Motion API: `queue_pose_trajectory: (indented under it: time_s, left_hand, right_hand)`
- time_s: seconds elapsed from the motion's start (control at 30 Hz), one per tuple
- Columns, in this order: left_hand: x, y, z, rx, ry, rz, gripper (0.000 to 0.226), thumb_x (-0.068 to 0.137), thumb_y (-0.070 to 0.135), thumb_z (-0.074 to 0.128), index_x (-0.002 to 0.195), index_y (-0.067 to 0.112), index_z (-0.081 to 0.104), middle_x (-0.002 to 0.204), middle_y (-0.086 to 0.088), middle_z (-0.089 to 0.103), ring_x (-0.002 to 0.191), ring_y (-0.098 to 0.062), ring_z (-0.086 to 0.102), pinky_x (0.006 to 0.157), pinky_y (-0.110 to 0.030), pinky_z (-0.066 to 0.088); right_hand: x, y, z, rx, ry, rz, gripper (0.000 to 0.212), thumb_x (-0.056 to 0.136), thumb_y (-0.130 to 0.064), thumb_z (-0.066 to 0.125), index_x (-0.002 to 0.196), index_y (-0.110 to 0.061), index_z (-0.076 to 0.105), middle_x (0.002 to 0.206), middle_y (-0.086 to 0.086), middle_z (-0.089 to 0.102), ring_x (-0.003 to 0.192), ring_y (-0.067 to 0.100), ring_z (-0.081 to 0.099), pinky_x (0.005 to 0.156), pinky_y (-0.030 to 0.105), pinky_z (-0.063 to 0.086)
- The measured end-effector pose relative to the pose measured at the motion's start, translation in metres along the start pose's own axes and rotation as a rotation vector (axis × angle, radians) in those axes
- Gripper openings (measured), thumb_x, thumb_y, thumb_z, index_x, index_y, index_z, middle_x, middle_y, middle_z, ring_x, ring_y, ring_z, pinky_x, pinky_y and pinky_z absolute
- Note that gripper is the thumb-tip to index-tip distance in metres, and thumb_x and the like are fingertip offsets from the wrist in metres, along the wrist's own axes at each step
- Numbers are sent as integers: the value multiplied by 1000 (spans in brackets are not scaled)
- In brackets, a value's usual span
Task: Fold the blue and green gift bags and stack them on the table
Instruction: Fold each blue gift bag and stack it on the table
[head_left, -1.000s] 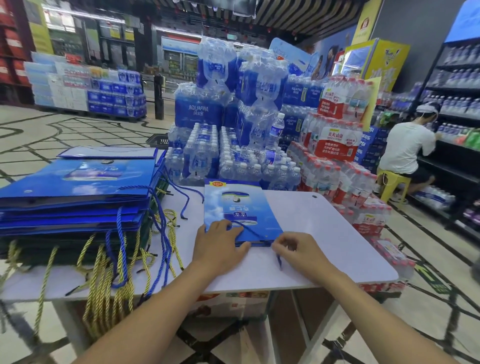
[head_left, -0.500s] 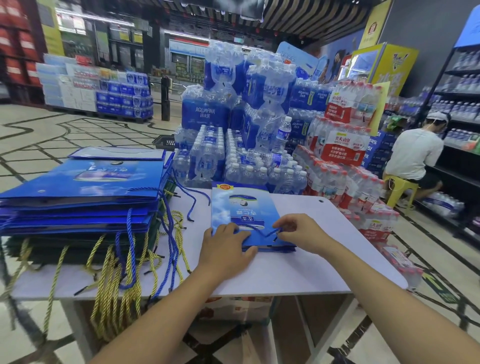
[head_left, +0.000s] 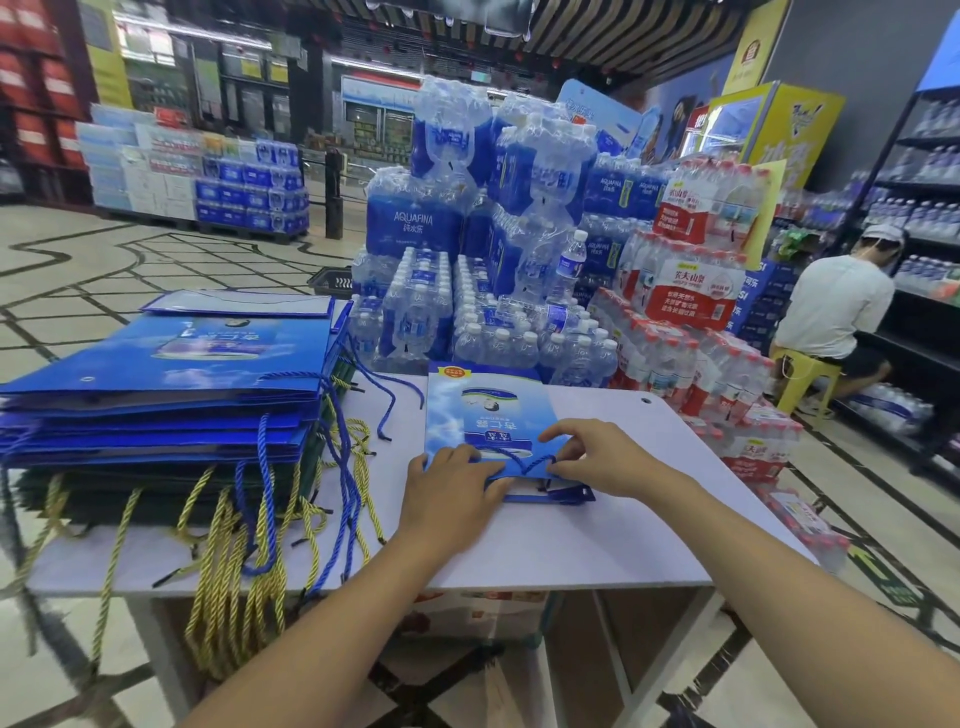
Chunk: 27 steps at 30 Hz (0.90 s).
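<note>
Blue gift bag (head_left: 483, 415) flat on table (head_left: 649, 519), mid-table, mouth toward near edge. Left hand (head_left: 452, 486) on bag's near left corner, fingers straight, pressing down. Right hand (head_left: 602, 457) on near right corner, fingers bent, tips beside blue cord (head_left: 524, 462); pinching or only pressing, cannot tell. Stack of folded bags (head_left: 171, 395) on table's left end, blue above green. Bottled water packs (head_left: 467, 312) behind table's far edge.

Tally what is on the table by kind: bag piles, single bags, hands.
Bag pile: 1, blue over green
Single blue bag: 1
Hands: 2, left hand and right hand, both on that bag
Total: 4
</note>
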<state>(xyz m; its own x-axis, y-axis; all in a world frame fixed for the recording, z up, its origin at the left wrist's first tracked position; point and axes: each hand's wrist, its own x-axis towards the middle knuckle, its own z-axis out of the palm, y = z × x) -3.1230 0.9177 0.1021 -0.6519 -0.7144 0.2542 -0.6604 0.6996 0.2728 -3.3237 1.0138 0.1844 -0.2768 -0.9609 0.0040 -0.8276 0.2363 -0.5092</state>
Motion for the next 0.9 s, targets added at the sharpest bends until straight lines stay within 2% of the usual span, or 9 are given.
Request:
queue_pose_trajectory:
  time_s: [0.1, 0.2, 0.27, 0.3, 0.33, 0.47, 0.57, 0.7, 0.9]
  left_hand:
    - [0, 2, -3, -29, 27, -40, 44, 105, 61, 28, 133, 51, 61, 131, 15, 56, 128, -13, 47, 108, -44, 32]
    - [2, 3, -6, -43, 47, -66, 46, 105, 62, 28, 127, 48, 66, 125, 14, 60, 122, -14, 50, 102, -42, 35]
    - [2, 2, -6, -59, 50, -74, 47, 105, 62, 29, 125, 47, 68, 125, 14, 61, 121, -15, 51, 101, -42, 36]
    - [2, 2, -6, -66, 50, -77, 47, 105, 62, 29, 124, 47, 69, 124, 14, 61, 121, -15, 51, 101, -42, 36]
    - [3, 2, -6, -69, 52, -79, 48, 105, 63, 29, 124, 46, 69, 124, 14, 62, 121, -15, 51, 101, -42, 36]
    - [4, 3, -6, -63, 60, -82, 49, 105, 63, 29, 124, 46, 70, 123, 13, 62, 120, -15, 52, 99, -41, 37]
    - [3, 3, -6, -62, 55, -76, 48, 104, 64, 30, 128, 46, 67, 125, 13, 62, 121, -14, 52, 99, -41, 38]
    - [2, 3, -6, -51, 50, -66, 49, 105, 63, 29, 130, 46, 67, 126, 12, 62, 122, -14, 51, 100, -41, 38]
    - [2, 2, -6, -83, 54, -77, 47, 105, 63, 30, 126, 45, 69, 124, 13, 61, 122, -15, 50, 101, -41, 36]
  right_hand:
    - [-3, 3, -1, -6, 12, -7, 33, 97, -26, 68, 128, -37, 63, 98, -17, 76, 97, 2, 67, 75, 8, 44]
    - [-10, 5, -1, -13, 240, -114, 33, 94, -26, 71, 125, -34, 65, 111, -16, 70, 99, 1, 61, 82, 15, 44]
    - [-19, 3, 2, -7, 475, -181, 16, 90, -25, 74, 104, -34, 70, 91, -16, 67, 80, 4, 59, 72, 22, 47]
    - [-24, 1, 3, -20, 542, -163, 6, 90, -28, 73, 91, -33, 71, 76, -15, 64, 70, 6, 58, 65, 26, 48]
    - [-29, -3, 6, -45, 560, -120, 8, 90, -32, 72, 81, -32, 72, 64, -15, 62, 62, 7, 57, 61, 30, 49]
    - [-43, -16, 25, -163, 352, 115, 23, 93, -46, 64, 78, -33, 75, 60, -14, 65, 51, 7, 60, 59, 33, 56]
    - [-42, -23, 40, 62, 293, 213, 22, 97, -43, 64, 85, -28, 74, 59, -6, 69, 44, 10, 62, 58, 28, 54]
    - [-32, -29, 52, 423, 344, 308, 24, 100, -30, 64, 86, -15, 77, 60, 2, 71, 46, 12, 61, 59, 28, 54]
    - [-29, -32, 46, 530, 282, 457, 20, 85, -17, 69, 70, -7, 74, 55, 3, 64, 40, 12, 49, 43, 22, 34]
